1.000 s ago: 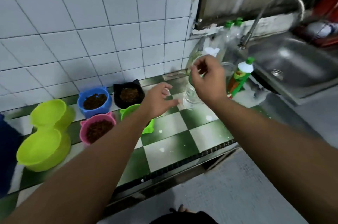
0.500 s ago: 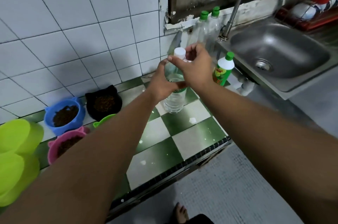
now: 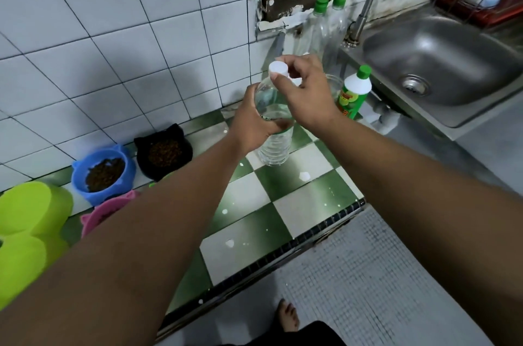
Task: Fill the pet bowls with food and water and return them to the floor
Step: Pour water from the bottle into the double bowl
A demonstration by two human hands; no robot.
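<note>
Plastic up front: a clear, ribbed plastic water bottle [image 3: 273, 144] stands upright with water showing through its wall, its base down at the glossy green-and-white checked tile counter [image 3: 254, 232]. The left hand [image 3: 252, 125] wraps round the bottle's middle, fingers curled firmly on it. The right hand [image 3: 307, 91] is up at the top, thumb and fingertips pinching the round white cap [image 3: 278, 68], which sits on the neck.

Now count the bowls to the left of the water bottle. Nearest is one black cat-eared bowl [image 3: 147, 170] with brown kibble in it. Next is one blue cat-eared bowl [image 3: 93, 197], kibble in that too. Then comes one pink bowl [image 3: 104, 210], half hidden behind the left forearm, contents hard to make out. Farthest left are two smooth lime-green bowls [image 3: 56, 204].

Just right of the water bottle stands one green-and-white detergent bottle [image 3: 353, 94] with a green cap. Behind the water bottle, two clear green-capped bottles [image 3: 322, 23] stand against the white tiled wall [image 3: 113, 34]. Farther right is a stainless steel sink [image 3: 438, 62] with a round drain in its basin.
</note>
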